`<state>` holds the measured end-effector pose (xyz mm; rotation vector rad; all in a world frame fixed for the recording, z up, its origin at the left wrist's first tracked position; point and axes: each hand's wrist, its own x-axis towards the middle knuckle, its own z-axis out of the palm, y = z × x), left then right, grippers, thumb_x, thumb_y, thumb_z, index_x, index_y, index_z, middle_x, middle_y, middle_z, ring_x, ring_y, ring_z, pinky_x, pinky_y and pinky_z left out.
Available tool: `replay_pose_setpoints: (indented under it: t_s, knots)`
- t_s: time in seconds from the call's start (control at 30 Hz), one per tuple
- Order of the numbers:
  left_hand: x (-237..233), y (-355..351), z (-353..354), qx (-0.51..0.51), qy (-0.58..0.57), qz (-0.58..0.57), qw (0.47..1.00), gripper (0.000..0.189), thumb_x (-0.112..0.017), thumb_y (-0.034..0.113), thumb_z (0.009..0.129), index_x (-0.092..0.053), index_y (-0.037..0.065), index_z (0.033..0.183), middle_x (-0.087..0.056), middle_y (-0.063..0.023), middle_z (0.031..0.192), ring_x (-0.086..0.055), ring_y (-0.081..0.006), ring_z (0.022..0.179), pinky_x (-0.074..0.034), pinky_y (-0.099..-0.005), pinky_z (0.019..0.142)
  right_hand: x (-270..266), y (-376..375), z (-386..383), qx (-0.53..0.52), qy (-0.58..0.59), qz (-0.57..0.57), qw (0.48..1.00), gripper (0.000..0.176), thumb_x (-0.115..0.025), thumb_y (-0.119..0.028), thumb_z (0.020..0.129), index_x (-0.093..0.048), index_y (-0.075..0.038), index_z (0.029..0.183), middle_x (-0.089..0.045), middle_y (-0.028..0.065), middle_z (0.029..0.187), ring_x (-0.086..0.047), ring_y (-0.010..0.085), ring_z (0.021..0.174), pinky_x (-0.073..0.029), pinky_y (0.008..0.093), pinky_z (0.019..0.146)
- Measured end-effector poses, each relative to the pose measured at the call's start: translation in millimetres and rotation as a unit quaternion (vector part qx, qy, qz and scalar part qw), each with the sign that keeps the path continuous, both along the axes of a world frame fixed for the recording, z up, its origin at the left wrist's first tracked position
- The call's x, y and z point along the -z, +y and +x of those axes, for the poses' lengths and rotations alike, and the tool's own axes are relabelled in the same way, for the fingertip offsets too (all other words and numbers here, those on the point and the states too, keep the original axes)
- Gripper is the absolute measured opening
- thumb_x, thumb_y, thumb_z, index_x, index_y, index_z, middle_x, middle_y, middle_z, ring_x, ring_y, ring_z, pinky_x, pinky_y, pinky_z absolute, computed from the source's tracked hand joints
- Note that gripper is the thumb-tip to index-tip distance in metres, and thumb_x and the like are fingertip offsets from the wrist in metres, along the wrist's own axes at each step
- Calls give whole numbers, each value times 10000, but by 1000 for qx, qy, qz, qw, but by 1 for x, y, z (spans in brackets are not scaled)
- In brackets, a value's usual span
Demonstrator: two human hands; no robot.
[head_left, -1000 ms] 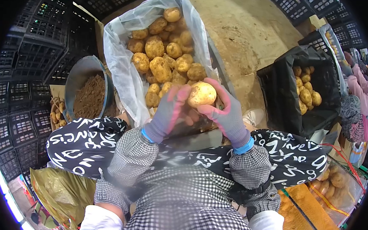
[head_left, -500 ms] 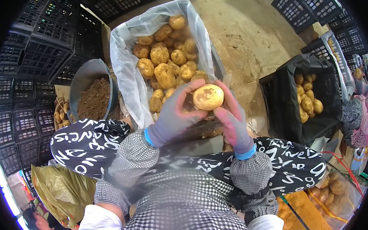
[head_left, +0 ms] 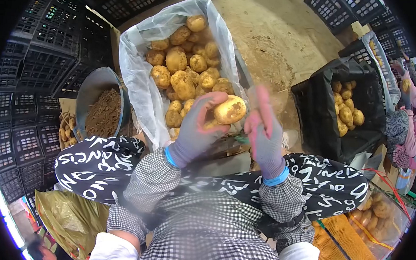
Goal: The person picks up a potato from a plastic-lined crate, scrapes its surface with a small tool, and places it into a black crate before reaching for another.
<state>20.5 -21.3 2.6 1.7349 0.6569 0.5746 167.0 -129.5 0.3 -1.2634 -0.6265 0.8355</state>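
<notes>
My left hand (head_left: 200, 125), in a grey and pink work glove, is closed round one side of a pale yellow potato (head_left: 230, 110) with a brown patch on its skin. Just right of the potato, and apart from it, is my right hand (head_left: 265, 137) in a matching glove. Its fingers point away from me, slightly smeared by motion, and nothing shows in them. Beyond both hands, a crate lined with a white plastic sheet (head_left: 143, 63) holds many soil-stained potatoes (head_left: 183, 84).
Left of the crate stands a bucket (head_left: 81, 97) of brown soil. To the right is a black-lined crate (head_left: 313, 95) with potatoes. Stacked black crates (head_left: 57, 51) line the left side. Near my right knee lie an orange mesh sack (head_left: 343, 245) and a bag of potatoes (head_left: 377, 216).
My right hand has let go of the potato and moved slightly right, its fingers now stretched out. My left hand keeps the potato, which has tilted and shifted a little left.
</notes>
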Motion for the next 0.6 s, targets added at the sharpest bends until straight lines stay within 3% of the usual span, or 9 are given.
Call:
replay_pose_setpoints:
  t_s: [0.1,0.2,0.3,0.37,0.4,0.43,0.5,0.57,0.6]
  knots:
    - [9,-1,-4,-3,-14,-1,1000,672,-780,-5,726,-515,11,1344,-506,-114,1363,-475,-211,1296,-339,-342,1121,1,-5,-2,-101,-29,-38,994,675,-588,-325,1002,-336,65,1491,-543,-15,901,-428,47,640,-372,197,583]
    - [15,-2,-6,-12,-5,-17,1000,664,-775,-7,731,-519,12,1343,-506,-113,1359,-474,-204,1296,-358,-337,1107,8,-6,-4,-122,-24,-37,992,703,-608,-357,988,-343,56,1492,-535,-19,879,-443,45,646,-379,194,574]
    - [13,-4,0,-23,-30,-107,994,641,-778,35,767,-517,2,1352,-519,-105,1342,-490,-201,1280,-373,-332,1097,-2,-5,3,-63,22,-67,996,677,-607,-369,985,-373,23,1486,-568,-7,896,-478,36,653,-394,188,539]
    - [2,-2,9,3,-67,-49,997,559,-766,87,789,-565,20,1307,-572,-115,1274,-534,-238,1238,-403,-343,1076,-16,-3,17,10,24,-155,988,655,-599,-399,982,-408,-7,1471,-594,4,909,-497,30,648,-407,189,507]
    - [-1,0,14,16,-83,-22,996,520,-760,112,801,-589,29,1285,-598,-120,1241,-556,-257,1217,-418,-348,1065,-20,-1,16,-18,64,-149,987,615,-579,-410,989,-436,-22,1445,-604,12,918,-509,34,644,-420,194,498]
    - [3,2,22,59,-73,11,996,480,-729,210,866,-604,57,1304,-635,-103,1200,-608,-217,1134,-473,-326,987,-23,-1,14,-47,103,-145,983,578,-558,-420,996,-463,-37,1419,-614,20,926,-520,38,641,-432,199,489]
    - [0,14,33,69,-69,-120,988,468,-710,232,892,-601,73,1318,-641,-96,1201,-638,-188,1047,-514,-301,888,-15,-4,24,-104,186,-147,966,496,-485,-461,1019,-517,-72,1324,-623,33,953,-559,79,652,-492,206,542]
    - [20,45,55,35,-54,-133,989,493,-678,234,927,-547,55,1367,-658,-80,1150,-665,-141,882,-539,-253,683,-13,-10,43,-16,250,-61,966,484,-513,-435,1013,-510,-60,1318,-633,39,976,-577,91,657,-476,212,518]
    - [32,75,64,-10,-29,-161,987,513,-672,212,920,-519,30,1374,-638,-104,1171,-668,-156,877,-545,-260,684,-15,-13,54,29,280,-16,959,479,-528,-422,1010,-507,-54,1315,-638,41,987,-586,97,659,-467,215,507]
